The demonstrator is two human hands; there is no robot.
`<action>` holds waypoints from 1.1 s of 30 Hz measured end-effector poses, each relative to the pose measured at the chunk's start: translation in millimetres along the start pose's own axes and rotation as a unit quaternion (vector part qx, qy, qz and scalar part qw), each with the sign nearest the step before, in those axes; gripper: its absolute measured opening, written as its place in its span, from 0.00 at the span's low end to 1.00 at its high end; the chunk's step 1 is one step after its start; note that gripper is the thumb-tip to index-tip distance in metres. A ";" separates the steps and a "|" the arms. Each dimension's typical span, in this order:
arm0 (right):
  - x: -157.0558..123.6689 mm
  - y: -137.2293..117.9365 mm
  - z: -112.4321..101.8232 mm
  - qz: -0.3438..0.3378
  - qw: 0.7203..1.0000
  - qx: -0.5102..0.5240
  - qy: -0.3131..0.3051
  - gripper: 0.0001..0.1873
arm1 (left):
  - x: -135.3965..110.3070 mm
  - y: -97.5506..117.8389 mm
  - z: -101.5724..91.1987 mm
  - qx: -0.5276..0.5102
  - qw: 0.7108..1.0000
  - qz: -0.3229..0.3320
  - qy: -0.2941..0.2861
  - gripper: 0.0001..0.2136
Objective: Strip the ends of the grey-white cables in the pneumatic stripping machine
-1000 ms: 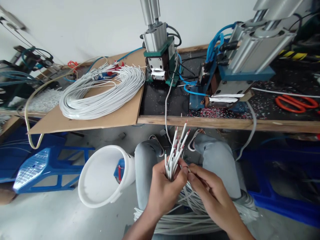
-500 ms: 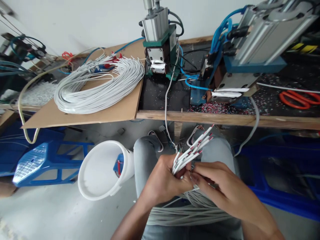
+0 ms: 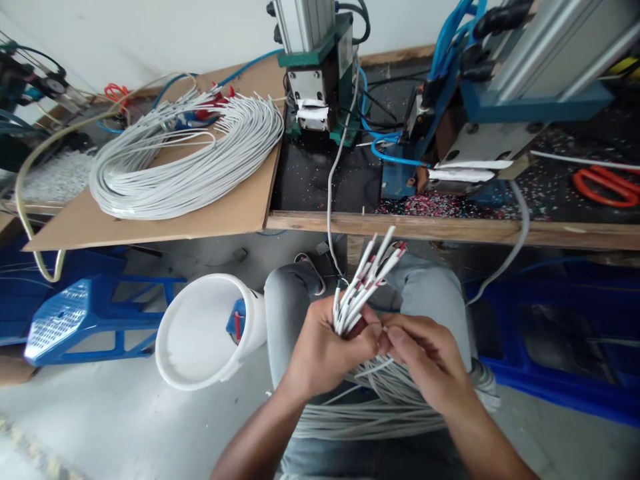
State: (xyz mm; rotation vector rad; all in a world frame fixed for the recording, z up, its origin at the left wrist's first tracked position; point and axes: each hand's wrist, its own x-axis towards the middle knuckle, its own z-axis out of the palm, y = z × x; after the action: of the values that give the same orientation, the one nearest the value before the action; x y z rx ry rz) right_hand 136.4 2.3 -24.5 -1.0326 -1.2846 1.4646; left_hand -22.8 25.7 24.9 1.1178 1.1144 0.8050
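My left hand (image 3: 325,347) is closed round a bundle of white cables (image 3: 363,287), whose cut ends fan upward and show dark red tips. Close against it, my right hand (image 3: 425,353) pinches with thumb and forefinger near the left thumb; whatever lies between those fingertips is too small or hidden to make out, perhaps one cable's end. Across my lap, under both hands, rests a coil of grey-white cable (image 3: 370,420).
A large white cable coil (image 3: 190,193) lies on cardboard (image 3: 215,230) on the bench. Two pneumatic presses (image 3: 313,87) stand there, with orange-handled scissors (image 3: 607,187) at right. On the floor are a white bucket (image 3: 167,360) and a blue plastic stool (image 3: 100,327).
The cable bundle has tipped more upright and moved slightly left with my left hand. My right hand has shifted a little up and left, still pinching. The camera view has tilted slightly.
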 end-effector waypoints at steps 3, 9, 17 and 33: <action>-3.7 14.0 24.1 0.004 0.990 0.128 0.057 0.17 | -3.4 -2.2 8.5 -0.059 0.996 0.006 0.064 0.08; -6.2 24.5 55.2 0.054 0.955 0.263 0.125 0.14 | -11.7 -14.1 14.3 -0.063 0.990 0.000 0.128 0.09; -5.7 25.7 53.3 0.057 0.958 0.236 0.150 0.16 | -11.9 -15.6 11.2 -0.058 0.993 -0.012 0.106 0.10; -1.8 25.3 52.6 0.055 0.965 0.201 0.159 0.18 | -5.4 -10.0 12.8 0.006 0.993 0.014 0.113 0.07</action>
State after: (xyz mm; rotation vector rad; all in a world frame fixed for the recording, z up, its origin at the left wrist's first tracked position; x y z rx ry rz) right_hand 83.5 -13.3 -43.8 -1.0209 -0.6751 1.4898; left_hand -12.2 14.4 17.4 1.0731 1.2955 0.9650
